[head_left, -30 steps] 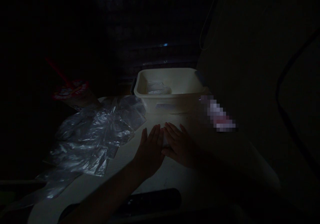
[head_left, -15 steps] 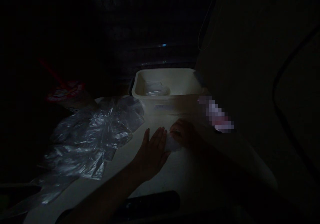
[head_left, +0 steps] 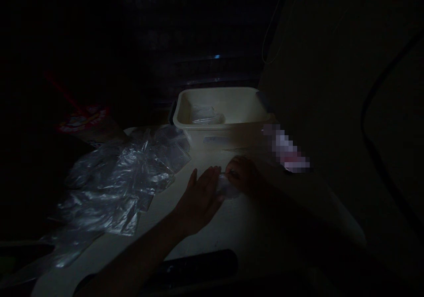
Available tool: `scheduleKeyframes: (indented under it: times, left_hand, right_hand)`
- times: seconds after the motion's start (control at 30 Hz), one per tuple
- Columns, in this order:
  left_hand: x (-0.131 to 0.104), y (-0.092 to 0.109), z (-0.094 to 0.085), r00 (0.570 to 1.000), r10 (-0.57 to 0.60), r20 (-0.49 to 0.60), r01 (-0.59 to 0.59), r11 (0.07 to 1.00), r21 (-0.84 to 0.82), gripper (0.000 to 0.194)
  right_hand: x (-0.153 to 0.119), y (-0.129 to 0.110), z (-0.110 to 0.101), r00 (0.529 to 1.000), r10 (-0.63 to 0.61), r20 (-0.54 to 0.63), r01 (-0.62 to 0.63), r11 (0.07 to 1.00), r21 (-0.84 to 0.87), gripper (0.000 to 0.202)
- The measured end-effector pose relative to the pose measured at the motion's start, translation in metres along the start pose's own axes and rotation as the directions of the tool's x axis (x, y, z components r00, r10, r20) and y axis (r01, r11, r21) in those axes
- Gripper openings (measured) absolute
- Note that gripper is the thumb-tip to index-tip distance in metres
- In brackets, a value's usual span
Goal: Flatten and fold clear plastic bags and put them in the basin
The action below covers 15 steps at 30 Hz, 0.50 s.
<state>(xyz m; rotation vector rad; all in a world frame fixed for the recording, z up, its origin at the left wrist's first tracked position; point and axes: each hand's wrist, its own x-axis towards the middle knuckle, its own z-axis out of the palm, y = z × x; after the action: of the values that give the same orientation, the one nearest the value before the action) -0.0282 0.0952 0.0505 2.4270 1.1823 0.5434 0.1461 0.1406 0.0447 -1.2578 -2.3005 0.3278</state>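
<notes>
A small clear plastic piece (head_left: 228,188) lies on the white table in front of the bin. My left hand (head_left: 201,197) rests flat beside it, fingers stretched out and touching its left edge. The fingers of my right hand (head_left: 241,173) are curled together and pinch the piece at its upper side. Left of my hands, a heap of crumpled clear plastic bags (head_left: 115,191) spreads over the table. A cream bin (head_left: 218,133) stands behind my hands, with some clear plastic (head_left: 206,115) inside it.
A cup (head_left: 88,122) with a red-patterned lid and red straw stands at the left behind the bags. A blurred-out pinkish item (head_left: 288,153) lies right of the bin. A dark long object (head_left: 198,265) is at the table's near edge (head_left: 49,286). A dark cable (head_left: 371,142) hangs at right.
The view has shifted slightly. My left fingers have drawn a little closer together over the piece's left edge. My right hand stays pinched at nearly the same spot.
</notes>
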Motion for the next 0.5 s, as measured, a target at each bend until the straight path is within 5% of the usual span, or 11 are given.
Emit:
scheduleKeyframes:
  times: [0.1, 0.17, 0.37, 0.5]
  left_hand:
    - [0.005, -0.009, -0.001, 0.965, -0.211, -0.154, 0.117, 0.878, -0.465, 0.039]
    - [0.011, -0.017, -0.001, 0.919, -0.341, -0.198, 0.148, 0.763, -0.629, 0.037]
    - [0.019, -0.025, -0.006, 0.859, -0.507, -0.065, 0.284, 0.578, -0.765, 0.031]
    - [0.019, -0.024, -0.006, 0.852, -0.523, -0.04, 0.312, 0.566, -0.763, 0.019]
  right_hand:
    - [0.001, -0.001, -0.002, 0.999, 0.037, -0.012, -0.036, 0.995, 0.091, 0.006]
    - [0.002, -0.004, -0.005, 0.997, 0.07, -0.014, -0.067, 0.985, 0.158, 0.007]
    - [0.003, -0.012, -0.012, 0.988, 0.153, -0.003, -0.143, 0.932, 0.332, 0.006]
    - [0.002, -0.013, -0.011, 0.971, 0.238, 0.012, -0.222, 0.883, 0.414, 0.009]
